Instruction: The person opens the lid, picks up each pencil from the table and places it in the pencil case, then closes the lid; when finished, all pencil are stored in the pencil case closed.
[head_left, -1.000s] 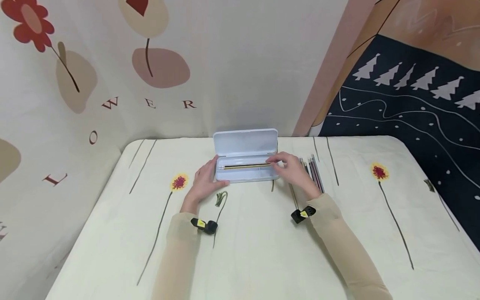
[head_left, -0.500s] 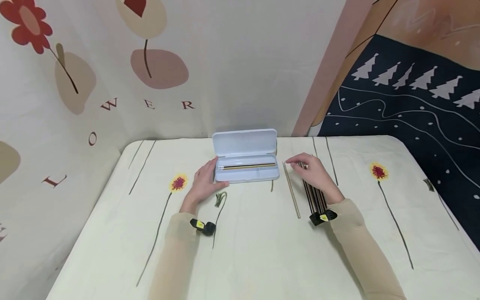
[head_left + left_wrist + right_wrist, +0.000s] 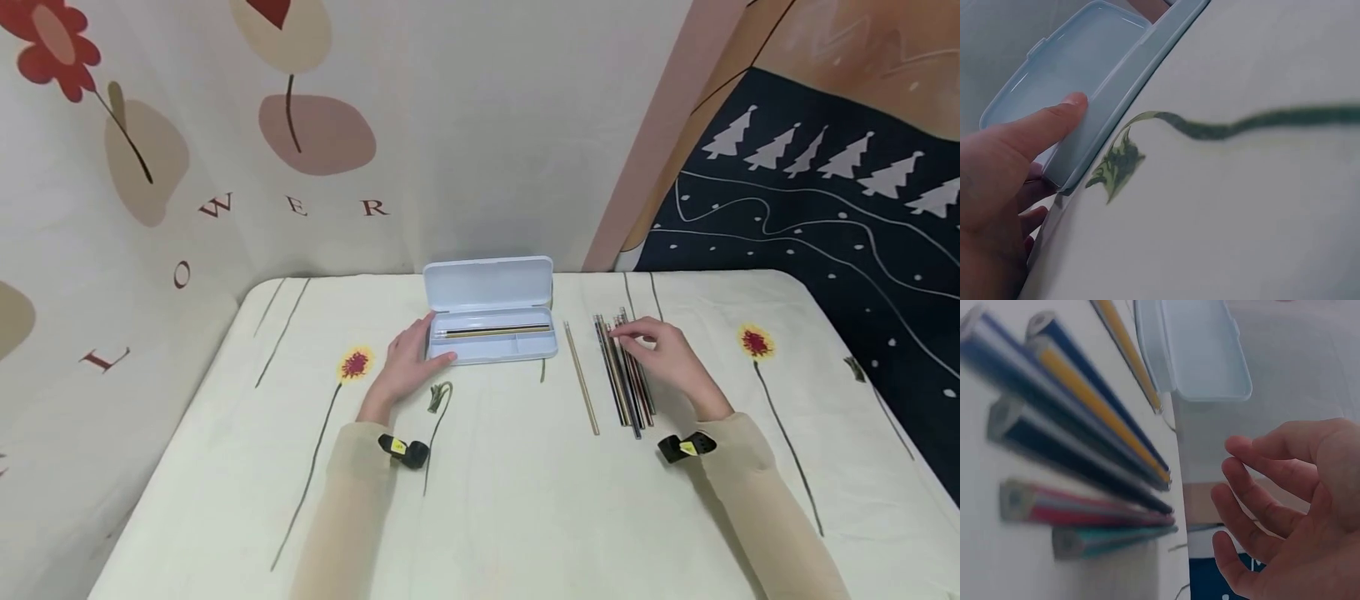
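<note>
Pencil case (image 3: 480, 351) sits open near the surface's (image 3: 510, 500) far edge, hinged lid (image 3: 489, 285) tipped up at the back; a dark pencil and a gold one (approx. — can't count exactly) (image 3: 495, 331) lie lengthwise inside. L hand (image 3: 405, 362) grips the case's left end, thumb along the front wall, fingers round the side. R hand (image 3: 663, 350) hangs over the far ends of a loose pencil bundle (image 3: 624, 383) — fingers loosely bent, thumb & index tips close together, nothing held; right wrist view shows it apart from the pencils (navy, yellow, red, teal etc.). A lone gold pencil (image 3: 582, 379) lies on the cloth between case & bundle, slightly slanted. Both arms in beige sleeves (image 3: 345, 517), a small black camera (image 3: 686, 447) on each wrist.
</note>
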Tool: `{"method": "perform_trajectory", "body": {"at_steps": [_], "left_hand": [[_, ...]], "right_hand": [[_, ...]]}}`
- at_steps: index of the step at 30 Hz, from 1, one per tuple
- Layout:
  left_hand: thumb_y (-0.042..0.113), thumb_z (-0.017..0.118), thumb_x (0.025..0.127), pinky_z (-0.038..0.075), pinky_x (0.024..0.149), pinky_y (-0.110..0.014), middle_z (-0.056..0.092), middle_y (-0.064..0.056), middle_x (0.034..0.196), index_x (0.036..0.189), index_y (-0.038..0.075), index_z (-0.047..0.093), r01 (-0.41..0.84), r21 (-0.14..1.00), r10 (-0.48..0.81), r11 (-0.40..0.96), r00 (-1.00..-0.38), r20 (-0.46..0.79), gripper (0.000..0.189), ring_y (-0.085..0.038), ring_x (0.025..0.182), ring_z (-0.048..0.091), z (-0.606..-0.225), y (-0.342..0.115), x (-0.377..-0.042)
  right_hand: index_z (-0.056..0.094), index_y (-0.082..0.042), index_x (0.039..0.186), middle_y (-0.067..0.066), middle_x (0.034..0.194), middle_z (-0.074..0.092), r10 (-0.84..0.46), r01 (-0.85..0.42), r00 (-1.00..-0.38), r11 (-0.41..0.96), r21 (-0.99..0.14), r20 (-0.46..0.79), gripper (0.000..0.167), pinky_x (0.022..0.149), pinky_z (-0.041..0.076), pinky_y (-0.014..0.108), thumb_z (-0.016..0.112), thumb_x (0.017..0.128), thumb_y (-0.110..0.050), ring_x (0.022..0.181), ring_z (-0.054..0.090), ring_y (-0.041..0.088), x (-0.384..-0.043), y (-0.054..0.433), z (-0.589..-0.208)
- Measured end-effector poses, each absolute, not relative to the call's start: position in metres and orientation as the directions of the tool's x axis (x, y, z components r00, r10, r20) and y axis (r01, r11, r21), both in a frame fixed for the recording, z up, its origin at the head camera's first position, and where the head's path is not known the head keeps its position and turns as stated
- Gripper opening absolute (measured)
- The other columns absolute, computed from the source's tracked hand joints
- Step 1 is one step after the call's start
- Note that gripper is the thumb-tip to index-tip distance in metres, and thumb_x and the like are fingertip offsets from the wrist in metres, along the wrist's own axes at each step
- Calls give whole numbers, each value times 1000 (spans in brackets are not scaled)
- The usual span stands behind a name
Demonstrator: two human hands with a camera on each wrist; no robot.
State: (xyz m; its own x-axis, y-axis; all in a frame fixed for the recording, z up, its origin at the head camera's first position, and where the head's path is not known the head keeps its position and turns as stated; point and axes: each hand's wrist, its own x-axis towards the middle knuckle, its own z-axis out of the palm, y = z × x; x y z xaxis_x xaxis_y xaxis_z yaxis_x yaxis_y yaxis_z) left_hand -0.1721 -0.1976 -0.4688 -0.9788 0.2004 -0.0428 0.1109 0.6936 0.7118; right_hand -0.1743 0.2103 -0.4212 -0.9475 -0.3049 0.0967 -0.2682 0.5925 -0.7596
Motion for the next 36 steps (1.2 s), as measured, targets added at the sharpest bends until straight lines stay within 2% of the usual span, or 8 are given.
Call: {"method": "perform_trajectory", "body": {"at_steps": [9,14,20,30,36], "left_hand": [[37,67,90,5,115,-49,24,-20,156,154,4,19,97,712,200,696,-978,-62,87,-35,143,17,-468,-198,-171],[37,67,90,5,115,-49,22,-17,157,155,7,15,122,709,211,695,-977,-39,88,-33,143,17,-468,-198,-172],[38,66,91,6,114,-51,22,-16,157,156,8,12,128,704,218,698,-975,-39,89,-32,144,17,-469,-199,-174],[39,65,92,4,115,-50,20,-16,158,156,9,9,111,693,217,712,-974,-66,90,-32,144,14,-467,-199,-174],[39,65,92,4,114,-50,20,-16,158,156,9,9,116,691,222,714,-973,-66,90,-31,144,14,-468,-200,-175]], "right_hand": [[67,6,112,25,114,63,-305,-262,-949,640,-722,73,22,90,42,53,55,96,-2,107,55,40,-167,232,-429],[66,6,114,22,110,66,-288,-234,-957,677,-698,41,23,76,47,41,56,97,-7,95,60,34,-166,239,-433],[63,8,116,15,92,66,-258,-158,-966,684,-712,-33,26,63,45,28,59,95,-8,80,57,23,-165,243,-437],[60,7,119,12,88,63,-231,-94,-967,712,-696,-106,31,66,43,33,63,91,-4,78,53,23,-173,240,-442],[59,6,120,11,86,61,-180,-36,-973,735,-678,-144,34,62,41,32,65,90,-9,73,51,21,-176,235,-440]]}}
